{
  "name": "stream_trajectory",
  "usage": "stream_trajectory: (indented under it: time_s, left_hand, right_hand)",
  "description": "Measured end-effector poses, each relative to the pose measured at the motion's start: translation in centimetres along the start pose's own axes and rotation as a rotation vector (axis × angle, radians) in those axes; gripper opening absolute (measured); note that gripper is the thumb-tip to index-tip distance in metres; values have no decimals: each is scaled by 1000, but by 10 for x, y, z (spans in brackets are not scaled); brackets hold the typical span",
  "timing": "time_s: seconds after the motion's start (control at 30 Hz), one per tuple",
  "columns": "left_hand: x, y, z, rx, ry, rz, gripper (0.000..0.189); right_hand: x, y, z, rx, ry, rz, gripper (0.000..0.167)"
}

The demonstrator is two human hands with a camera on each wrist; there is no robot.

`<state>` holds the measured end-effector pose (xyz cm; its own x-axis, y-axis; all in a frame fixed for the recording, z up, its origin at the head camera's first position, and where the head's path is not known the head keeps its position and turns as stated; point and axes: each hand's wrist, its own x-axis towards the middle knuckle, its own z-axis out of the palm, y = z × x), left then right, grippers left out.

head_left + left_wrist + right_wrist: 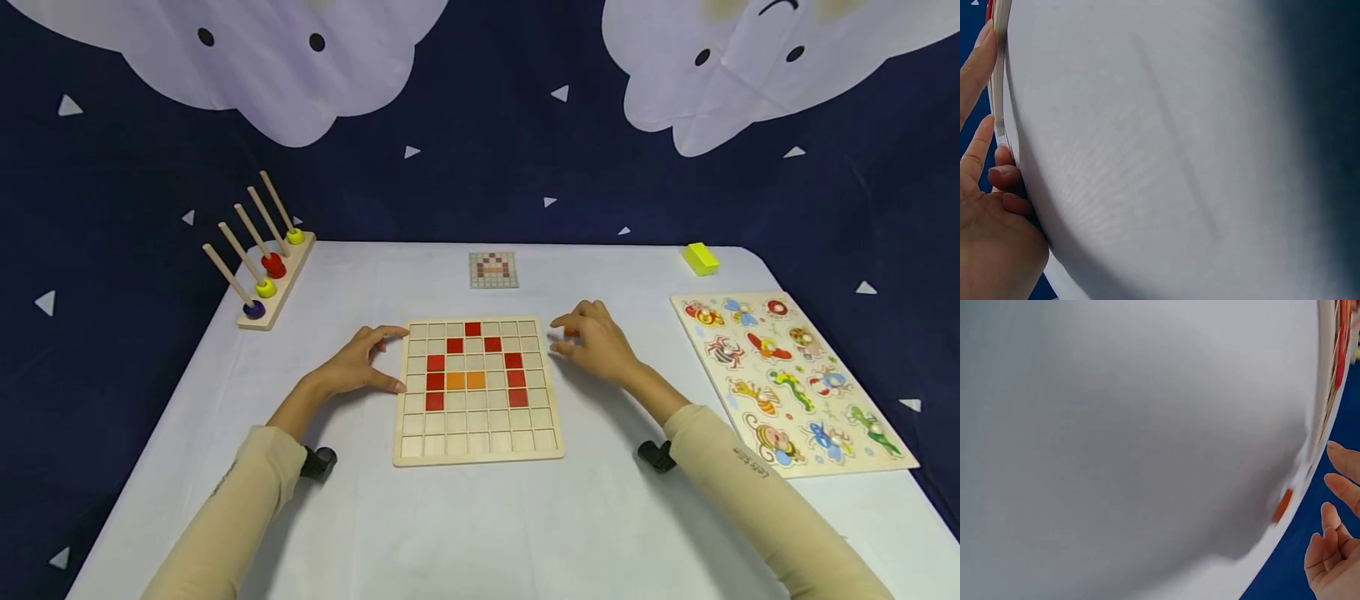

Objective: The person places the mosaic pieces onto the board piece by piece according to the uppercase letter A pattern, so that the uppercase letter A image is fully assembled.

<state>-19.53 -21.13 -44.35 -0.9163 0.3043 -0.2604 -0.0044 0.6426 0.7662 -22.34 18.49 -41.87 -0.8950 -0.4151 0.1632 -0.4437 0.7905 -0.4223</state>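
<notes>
A square wooden grid board lies flat on the table, with red tiles set in an arch and two orange tiles side by side inside it. My left hand touches the board's left edge with thumb and index fingertips; its other fingers curl loosely, as the left wrist view shows. Just off the right edge, my right hand hovers with fingers loosely bent and holds nothing visible. A loose orange tile lies on the cloth near those fingers, apart from them in the right wrist view.
Behind the board lies a small pattern card. A peg stacker with coloured rings stands at the back left. On the right are an insect puzzle board and a yellow block.
</notes>
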Motion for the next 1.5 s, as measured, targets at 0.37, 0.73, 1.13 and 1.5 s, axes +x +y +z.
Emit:
stream_trajectory:
  time_s: [0.37,0.73,1.13,1.5]
  left_hand:
    - [-1,3,0,-6,-8,-3,93]
    - [3,4,1,-3,-17,14,92]
    - [3,6,-1,-2,-2,8,93]
    - [3,6,0,-6,-7,17,93]
  right_hand:
    - [4,40,-1,-39,41,57,36]
    - [2,36,-6,-50,-4,91,27]
    - [-1,-23,4,-6,-27,-122,23]
    - [-2,-59,27,-8,-96,-264,21]
